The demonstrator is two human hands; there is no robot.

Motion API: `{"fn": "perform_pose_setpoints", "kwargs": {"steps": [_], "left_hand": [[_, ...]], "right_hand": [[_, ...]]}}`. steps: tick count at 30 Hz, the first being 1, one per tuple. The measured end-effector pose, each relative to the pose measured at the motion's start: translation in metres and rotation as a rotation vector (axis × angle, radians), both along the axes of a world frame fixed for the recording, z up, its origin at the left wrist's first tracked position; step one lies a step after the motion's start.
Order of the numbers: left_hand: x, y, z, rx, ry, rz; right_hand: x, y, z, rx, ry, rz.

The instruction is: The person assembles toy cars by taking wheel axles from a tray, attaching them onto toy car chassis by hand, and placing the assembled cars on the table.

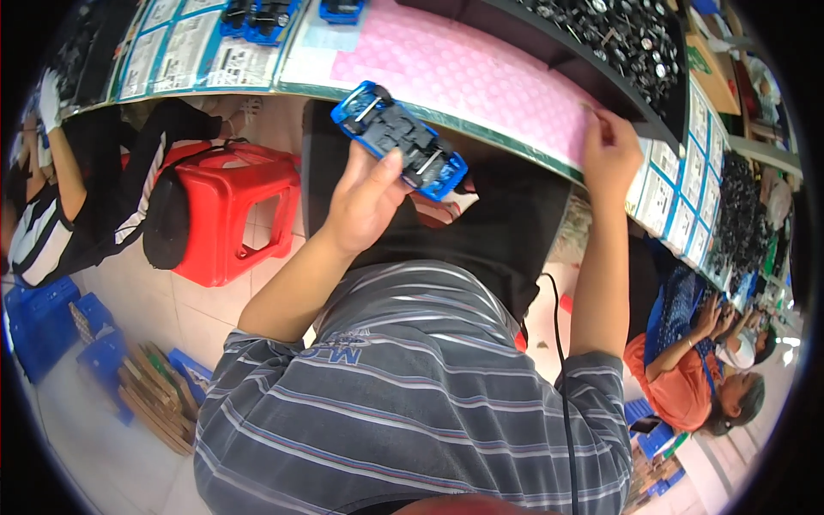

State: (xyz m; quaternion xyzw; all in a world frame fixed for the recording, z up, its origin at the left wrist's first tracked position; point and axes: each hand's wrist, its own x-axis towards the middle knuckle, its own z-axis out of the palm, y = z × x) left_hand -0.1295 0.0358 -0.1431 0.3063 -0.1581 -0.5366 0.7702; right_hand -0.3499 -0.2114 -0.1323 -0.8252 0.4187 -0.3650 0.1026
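Note:
My left hand (367, 199) grips a blue toy car (402, 142) and holds it up in front of the table's near edge. The car's black underside faces me, with a thin silvery rod across one end. Over at the right, my right hand (614, 159) is at the table edge beside a pink bubble-wrap sheet (472, 73). Its fingers are curled in a pinch; whatever may be between them is too small or hidden to make out.
A black bin (549, 62) of small dark and silvery parts (622, 34) lies beyond the sheet. More blue toy cars (268, 21) rest at the table's far left. A red stool (225, 215) stands left of me. Other people sit on both sides; a cable (562, 378) hangs over my shirt.

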Motion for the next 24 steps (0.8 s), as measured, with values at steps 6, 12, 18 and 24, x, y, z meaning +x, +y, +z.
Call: {"fn": "perform_pose_setpoints", "kwargs": {"steps": [6,12,18,24], "left_hand": [[0.086,0.032,0.020,0.167,-0.296,0.313],[0.229,0.040,0.031,0.327,-0.566,0.422],[0.339,0.008,0.035,0.590,-0.694,0.383],[0.368,-0.035,0.031,0.769,-0.822,0.376]], "right_hand": [[0.006,0.005,0.001,0.017,-0.003,0.001],[0.006,0.001,0.000,0.009,0.075,0.044],[0.011,0.001,0.002,-0.008,0.044,0.038],[0.008,0.000,-0.001,-0.009,0.019,0.039]]}}
